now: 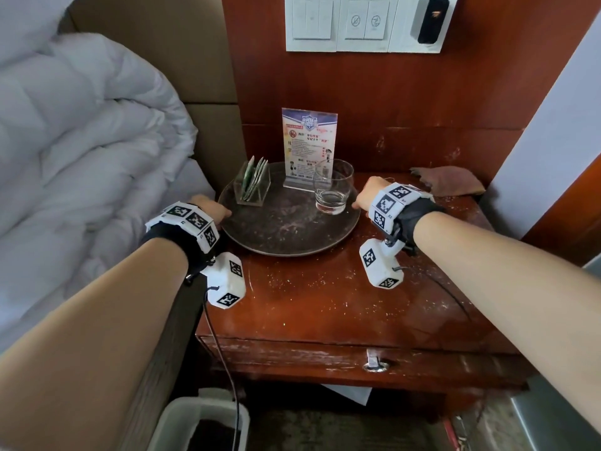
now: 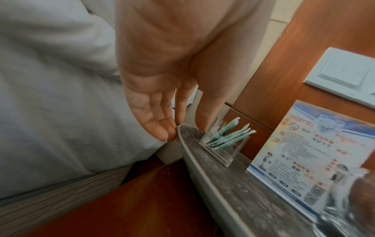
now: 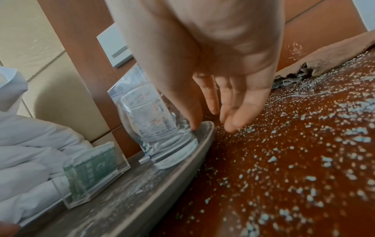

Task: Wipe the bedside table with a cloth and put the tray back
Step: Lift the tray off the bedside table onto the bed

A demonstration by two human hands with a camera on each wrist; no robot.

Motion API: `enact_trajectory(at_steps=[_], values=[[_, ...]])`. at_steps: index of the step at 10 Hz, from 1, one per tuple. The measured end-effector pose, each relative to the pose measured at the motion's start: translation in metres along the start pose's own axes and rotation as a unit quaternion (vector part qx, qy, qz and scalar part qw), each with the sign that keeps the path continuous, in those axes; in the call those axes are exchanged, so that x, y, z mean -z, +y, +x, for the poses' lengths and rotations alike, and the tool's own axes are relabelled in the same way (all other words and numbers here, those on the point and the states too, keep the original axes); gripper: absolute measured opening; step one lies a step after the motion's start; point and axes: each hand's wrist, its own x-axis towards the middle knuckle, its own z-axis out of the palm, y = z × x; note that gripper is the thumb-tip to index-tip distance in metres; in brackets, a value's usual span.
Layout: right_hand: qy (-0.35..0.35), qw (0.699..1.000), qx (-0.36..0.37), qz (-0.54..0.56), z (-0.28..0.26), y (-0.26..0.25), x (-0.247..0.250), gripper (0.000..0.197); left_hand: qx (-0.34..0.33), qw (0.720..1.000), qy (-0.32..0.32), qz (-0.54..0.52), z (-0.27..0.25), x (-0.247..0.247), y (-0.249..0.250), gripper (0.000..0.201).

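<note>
Dusty bedside table [image 1: 325,297] holds the round tray [image 1: 286,236] at its back left. Left hand [image 1: 208,208] at tray's left rim, fingers [image 2: 162,128] straight, thumb on the rim, nothing clamped. Right hand [image 1: 370,193] at right rim, thumb tip on it, fingers [image 3: 239,118] relaxed, off the wood. Glass [image 1: 332,187] just inside right thumb; sachet holder [image 1: 252,183] and card stand [image 1: 309,148] between hands. Cloth [image 1: 448,180] beyond right hand, back corner.
</note>
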Motion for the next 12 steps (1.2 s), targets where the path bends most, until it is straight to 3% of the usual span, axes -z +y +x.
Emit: enact_trajectory(at_steps=[1,3,4,5,7,9,10,11,12], values=[[0.003,1.0,-0.005,0.019,0.009,0.002,-0.003,0.04,-0.013,1.0,-0.016,0.022,-0.007,0.003,0.002,0.018],[0.052,0.997,-0.05,-0.002,0.016,-0.003,-0.012,0.022,-0.027,0.997,-0.019,0.066,-0.005,0.003,-0.001,0.04],[0.038,0.998,-0.044,0.023,0.02,-0.003,-0.015,0.025,-0.031,0.996,-0.001,0.089,-0.004,0.002,0.002,0.037],[0.035,0.998,-0.047,0.016,0.02,-0.003,-0.016,0.016,-0.03,0.994,-0.003,0.102,-0.007,0.001,0.004,0.023],[0.048,0.998,-0.049,0.001,0.006,-0.012,-0.007,0.012,-0.05,0.987,0.029,0.148,-0.006,0.009,0.006,0.033],[0.063,0.997,-0.039,-0.011,-0.004,-0.021,0.003,0.025,-0.071,0.983,0.037,0.168,-0.018,0.029,0.02,0.02],[0.064,0.998,-0.025,0.005,-0.014,-0.028,0.013,0.021,-0.087,0.98,0.05,0.172,-0.028,0.04,0.022,0.023],[0.065,0.998,0.0,0.019,-0.028,-0.035,0.023,0.024,-0.102,0.984,0.065,0.132,-0.038,0.055,0.02,0.009],[0.067,0.997,0.023,0.03,-0.046,-0.041,0.031,0.028,-0.114,0.988,0.058,0.083,-0.058,0.071,0.017,0.018]])
